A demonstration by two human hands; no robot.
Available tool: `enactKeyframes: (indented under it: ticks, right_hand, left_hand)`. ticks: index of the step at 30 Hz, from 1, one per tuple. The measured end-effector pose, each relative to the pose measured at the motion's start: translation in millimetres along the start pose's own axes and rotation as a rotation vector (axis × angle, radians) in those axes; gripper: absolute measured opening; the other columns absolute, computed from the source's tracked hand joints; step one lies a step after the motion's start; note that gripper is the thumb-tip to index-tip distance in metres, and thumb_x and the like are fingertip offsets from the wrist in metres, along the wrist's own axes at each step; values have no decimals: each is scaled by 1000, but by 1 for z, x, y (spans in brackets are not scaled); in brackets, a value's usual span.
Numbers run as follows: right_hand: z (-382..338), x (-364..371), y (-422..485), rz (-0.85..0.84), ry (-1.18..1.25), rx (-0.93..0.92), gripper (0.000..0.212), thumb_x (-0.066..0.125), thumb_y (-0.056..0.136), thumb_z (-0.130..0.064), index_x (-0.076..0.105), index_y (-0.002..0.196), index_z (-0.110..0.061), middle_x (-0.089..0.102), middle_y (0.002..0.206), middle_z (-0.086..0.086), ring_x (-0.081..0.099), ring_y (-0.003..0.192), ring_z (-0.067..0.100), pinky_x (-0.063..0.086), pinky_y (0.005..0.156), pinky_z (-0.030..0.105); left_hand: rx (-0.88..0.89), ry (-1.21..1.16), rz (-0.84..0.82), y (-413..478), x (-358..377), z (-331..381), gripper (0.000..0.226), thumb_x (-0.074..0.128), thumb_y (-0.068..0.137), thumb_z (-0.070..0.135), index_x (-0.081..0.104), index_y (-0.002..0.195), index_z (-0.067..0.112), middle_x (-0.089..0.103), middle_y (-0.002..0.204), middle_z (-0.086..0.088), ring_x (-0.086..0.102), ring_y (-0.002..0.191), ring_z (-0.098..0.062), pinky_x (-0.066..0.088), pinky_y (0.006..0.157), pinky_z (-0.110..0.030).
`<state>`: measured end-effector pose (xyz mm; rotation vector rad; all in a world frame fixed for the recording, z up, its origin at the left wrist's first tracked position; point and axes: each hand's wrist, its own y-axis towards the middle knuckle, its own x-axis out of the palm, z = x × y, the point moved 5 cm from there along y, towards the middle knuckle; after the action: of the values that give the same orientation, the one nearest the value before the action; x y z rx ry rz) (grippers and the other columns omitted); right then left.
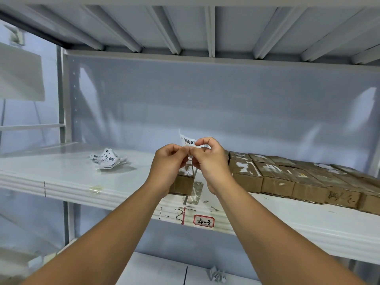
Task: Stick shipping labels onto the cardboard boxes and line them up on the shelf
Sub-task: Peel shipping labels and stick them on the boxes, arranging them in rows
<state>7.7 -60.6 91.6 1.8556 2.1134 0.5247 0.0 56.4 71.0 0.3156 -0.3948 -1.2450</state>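
A person stands at a white metal shelf point(61, 177), both bare arms raised in front of it, holding one label point(187, 141) just above the shelf's middle. The left hand point(167, 163) and right hand point(211, 161) meet fingertip to fingertip. Each grip is narrow, thumb and curled fingers pinching the label's lower edge, and its barcode shows above the knuckles.

Directly behind and below the hands, a box point(183, 185) sits at the shelf's near edge with a label already on its top, partly hidden by the left wrist. To the right, a row of boxes point(277, 179) runs side by side toward the far right, their tops marked with torn white paper scraps, and one near face bears scrawled handwriting.

Well to the left, a loose pile point(108, 160) of curled labels lies on the shelf, apart from the boxes. A red-bordered tag point(204, 221) reading "4-3" is stuck on the shelf's front lip below the hands, beside handwritten marks. A crumpled paper point(217, 275) lies on the lower shelf.
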Motion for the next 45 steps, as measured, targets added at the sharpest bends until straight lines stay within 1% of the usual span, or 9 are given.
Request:
enactKeyframes:
  ticks: [9,15,20,23,26,32,35,37,45]
  right_hand:
    - [3,0,2,44,-11,25,20,62,86,-5,48,86,-20,55,70,4,51,56,11,44,58,23]
    - [4,-1,8,16,-30,63,30,60,85,-3,39,86,-24,49,71,3,44,57,15,42,68,31]
    - [6,-5,13,20,-44,69,32,59,85,-2,36,88,-25,49,72,4,44,58,15,42,68,32]
    - [7,-9,14,21,-35,84,34,63,85,-5,36,100,-20,50,74,3,47,63,16,46,74,34]
    - [9,-11,15,26,-31,106,36,63,85,-5,35,104,-18,51,76,4,47,62,15,45,70,31]
    - [6,-20,16,66,32,61,23,55,91,-1,42,79,-17,59,82,8,52,65,14,47,65,25]
    - [6,-8,9,-64,-117,-9,5,57,93,-17,57,89,-15,65,84,3,59,71,14,49,68,26]
    - [6,1,6,-123,-161,-70,14,62,91,-24,65,94,-10,67,84,2,62,68,7,50,65,18]
    - [5,4,8,-141,-124,-69,18,67,87,-18,62,70,-14,60,68,1,56,62,14,47,62,24]
  left_hand:
    - [34,99,-14,-2,3,5,18,48,89,10,55,72,8,53,67,-4,45,65,-18,37,59,-29]
    - [51,134,-39,-1,-1,5,22,47,90,9,54,69,11,59,67,2,55,62,-10,44,69,-33]
    - [78,239,-46,1,-1,7,22,48,87,12,56,67,16,64,75,-3,62,78,-26,51,82,-46]
    - [94,322,-44,3,-4,6,21,51,86,15,54,66,16,63,77,-6,61,82,-34,48,71,-40]
    - [92,386,-56,1,-6,6,16,50,85,15,53,71,8,57,70,-4,49,67,-23,38,63,-31]
    - [64,372,-18,3,-16,1,16,47,71,29,48,70,13,62,86,-20,60,83,-38,48,71,-45]
    - [123,391,-78,-2,-8,2,13,52,83,19,54,71,13,58,72,-12,49,66,-22,39,64,-32]
    - [166,373,-114,-5,0,6,13,53,86,18,62,77,18,59,69,-2,50,66,-16,41,63,-31]
    - [117,160,-125,-7,-4,8,29,52,79,20,53,50,22,59,57,8,58,71,-19,49,88,-48]
